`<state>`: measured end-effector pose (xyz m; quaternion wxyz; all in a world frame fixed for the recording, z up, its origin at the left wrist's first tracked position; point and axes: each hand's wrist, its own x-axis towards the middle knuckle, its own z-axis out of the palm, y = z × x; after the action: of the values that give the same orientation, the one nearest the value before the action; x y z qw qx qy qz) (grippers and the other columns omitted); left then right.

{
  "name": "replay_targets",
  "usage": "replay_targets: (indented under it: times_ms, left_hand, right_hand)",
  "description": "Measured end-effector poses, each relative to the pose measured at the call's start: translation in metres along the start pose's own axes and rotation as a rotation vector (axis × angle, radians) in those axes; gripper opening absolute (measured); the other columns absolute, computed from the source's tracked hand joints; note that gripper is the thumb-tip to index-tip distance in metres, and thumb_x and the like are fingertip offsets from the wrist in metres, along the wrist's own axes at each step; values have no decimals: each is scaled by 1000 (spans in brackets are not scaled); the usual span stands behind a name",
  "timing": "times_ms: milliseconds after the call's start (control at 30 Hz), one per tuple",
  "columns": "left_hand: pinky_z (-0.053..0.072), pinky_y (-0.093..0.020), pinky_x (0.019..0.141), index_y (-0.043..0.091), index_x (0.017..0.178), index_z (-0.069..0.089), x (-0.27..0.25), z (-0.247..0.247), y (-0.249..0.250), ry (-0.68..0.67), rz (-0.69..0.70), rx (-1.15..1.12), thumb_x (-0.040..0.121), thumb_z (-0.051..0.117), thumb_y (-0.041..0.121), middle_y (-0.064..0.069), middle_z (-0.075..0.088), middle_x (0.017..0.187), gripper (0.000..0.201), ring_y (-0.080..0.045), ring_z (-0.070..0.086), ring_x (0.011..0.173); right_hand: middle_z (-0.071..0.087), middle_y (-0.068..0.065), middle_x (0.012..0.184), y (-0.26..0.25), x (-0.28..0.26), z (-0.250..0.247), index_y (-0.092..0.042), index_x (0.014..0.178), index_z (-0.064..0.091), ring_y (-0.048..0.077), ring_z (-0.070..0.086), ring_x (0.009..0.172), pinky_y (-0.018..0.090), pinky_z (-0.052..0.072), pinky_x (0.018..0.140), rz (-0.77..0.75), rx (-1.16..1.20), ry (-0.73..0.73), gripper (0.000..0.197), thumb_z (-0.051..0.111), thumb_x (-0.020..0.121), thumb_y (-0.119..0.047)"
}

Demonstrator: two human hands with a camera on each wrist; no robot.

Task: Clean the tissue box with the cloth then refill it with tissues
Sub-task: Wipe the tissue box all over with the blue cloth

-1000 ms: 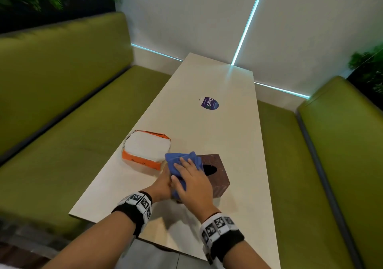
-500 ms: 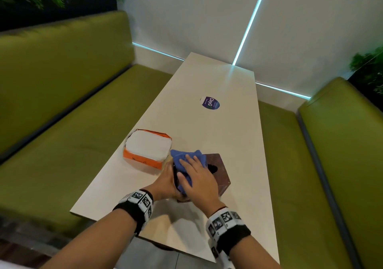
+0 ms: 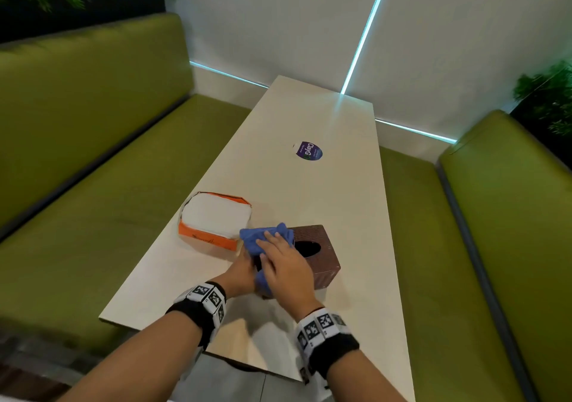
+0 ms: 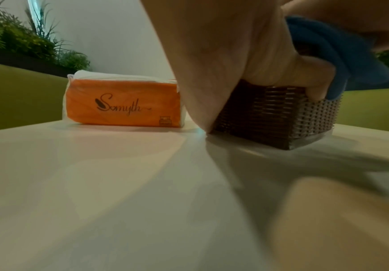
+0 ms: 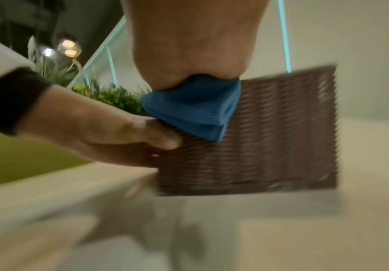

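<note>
Tissue box (image 3: 318, 256) sits gripped by left hand (image 3: 240, 273), under right hand (image 3: 286, 270) pressing cloth (image 3: 263, 239).

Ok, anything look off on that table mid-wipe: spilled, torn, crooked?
Nothing spilled or damaged. The brown woven tissue box sits angled to the table edges under the blue cloth, expected while wiping. The orange tissue pack has its top open, white tissues exposed, ready for refilling.

A long, pale bench (image 3: 325, 185) runs away toward the wall. On its near half stands a brown woven tissue box (image 3: 322, 262), and just beside it to the left lies an orange pack of tissues (image 3: 213, 222), open on top. Farther along lies a round purple sticker (image 3: 308, 150).
</note>
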<state>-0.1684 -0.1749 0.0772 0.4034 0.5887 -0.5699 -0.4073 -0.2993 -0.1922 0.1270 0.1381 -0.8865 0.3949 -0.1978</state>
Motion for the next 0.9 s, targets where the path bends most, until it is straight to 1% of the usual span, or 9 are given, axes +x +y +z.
replay_targets:
  times_ms: [33, 133, 367, 467, 533, 633, 700, 767, 900]
  left_hand:
    - [35, -33, 112, 42, 133, 24, 0, 0, -1, 26, 6, -8, 54, 83, 31, 8, 38, 133, 99, 2, 43, 128]
    - [41, -41, 109, 28, 134, 24, 3, 1, -8, 51, 7, -11, 37, 93, 30, 9, 33, 129, 119, -17, 44, 126]
    - [43, -48, 107, 32, 141, 18, 6, 4, -16, 36, -45, -17, 33, 96, 35, 13, 28, 133, 133, -20, 42, 129]
    - [38, -47, 112, 33, 143, 15, 8, 4, -21, 19, -52, -22, 34, 96, 39, 10, 27, 137, 136, -19, 38, 133]
    - [35, -47, 114, 33, 143, 15, 11, 2, -21, -6, -54, 8, 33, 96, 40, 4, 31, 139, 136, -18, 37, 134]
    - [34, -47, 114, 40, 140, 15, 14, -1, -24, -47, -57, 26, 32, 97, 41, 2, 34, 139, 135, -17, 37, 135]
    - [36, -47, 113, 43, 139, 15, 15, -1, -26, -51, -62, 16, 32, 98, 41, 2, 35, 139, 135, -17, 38, 134]
    - [38, -48, 112, 43, 139, 15, 15, -2, -25, -52, -56, 13, 32, 98, 41, 2, 36, 138, 136, -17, 39, 134]
    - [37, -47, 113, 40, 139, 15, 14, -2, -26, -51, -46, 24, 33, 97, 43, 1, 36, 138, 135, -18, 38, 134]
  right_hand:
    - [50, -4, 145, 13, 3, -6, -22, 132, 58, 11, 38, 140, 35, 35, 114, 14, -2, -16, 43, 35, 97, -33]
    - [41, -5, 152, 53, 9, -33, -24, 136, 53, 12, 31, 144, 33, 32, 115, 251, 38, 40, 38, 39, 101, -29]
    - [33, -2, 156, 48, -37, -42, -17, 143, 45, 10, 24, 146, 16, 21, 112, 486, 62, 128, 42, 43, 102, -25]
    - [29, 0, 158, 42, -74, -50, -17, 146, 39, 14, 23, 147, 20, 20, 114, 493, 92, 74, 46, 43, 101, -25]
    - [31, 0, 157, 42, -87, -56, -19, 146, 39, 16, 27, 146, 27, 25, 115, 465, 202, 54, 46, 41, 100, -24]
    - [38, 2, 154, 49, -72, -65, -17, 144, 43, 22, 39, 140, 28, 36, 106, 546, 136, 32, 42, 43, 102, -22]
    - [56, 7, 139, 57, -49, -72, -18, 135, 53, 26, 54, 125, 31, 43, 90, 598, 136, 53, 35, 42, 102, -25]
    - [69, 9, 117, 64, -28, -80, -20, 122, 61, 27, 63, 104, 28, 39, 72, 593, 112, 56, 29, 41, 102, -28]
    - [69, 7, 112, 61, 4, -98, -16, 118, 63, 24, 63, 101, 26, 42, 77, 601, 252, 193, 30, 40, 102, -29]
